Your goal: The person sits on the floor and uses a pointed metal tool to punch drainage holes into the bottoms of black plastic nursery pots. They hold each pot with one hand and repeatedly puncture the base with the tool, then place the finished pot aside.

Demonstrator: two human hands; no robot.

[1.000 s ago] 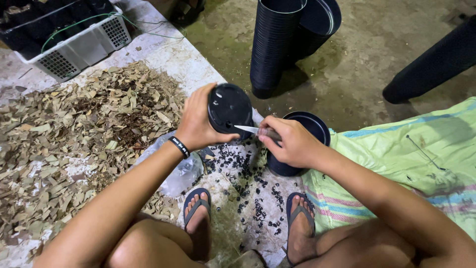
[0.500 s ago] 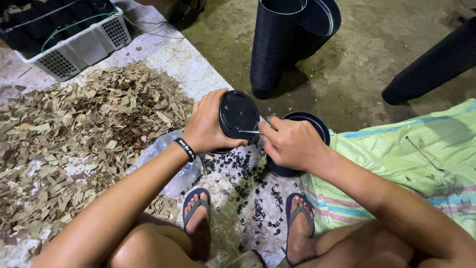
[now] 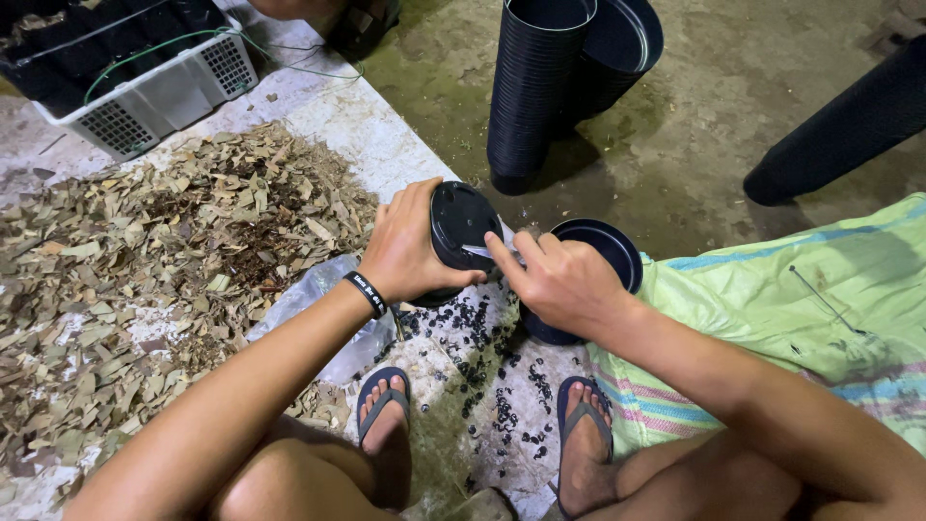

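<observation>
Left hand (image 3: 410,246) wrapped around a black plastic pot (image 3: 461,224), gripping it by the side wall, pot tipped over so its round base faces up toward the camera. A black wristband (image 3: 367,293) on that wrist.

Right hand (image 3: 559,280) closed on a small blade (image 3: 480,251), pinched between thumb and forefinger; the pale metal tip lies against the pot's base near its lower rim. How much of the blade is inside the fist cannot be told.

The pot is held just above the ground, in front of the knees, between the two hands. Just beside it on the right, partly behind the right hand, a second black pot (image 3: 603,253) stands upright with its mouth open.

Below the hands, small black bits of plastic (image 3: 482,371) scattered over the pale concrete between two feet in dark flip-flops (image 3: 384,405).

Left side: broad heap of dry leaf pieces (image 3: 145,260); a crumpled clear plastic bag (image 3: 318,309) at its edge, under the left forearm. Top left, a white crate (image 3: 159,96) with dark contents.

Top centre: tall stacks of black pots (image 3: 535,87), well apart from the hands. Right: a light green woven sack (image 3: 791,309) spread on the ground under the right arm
</observation>
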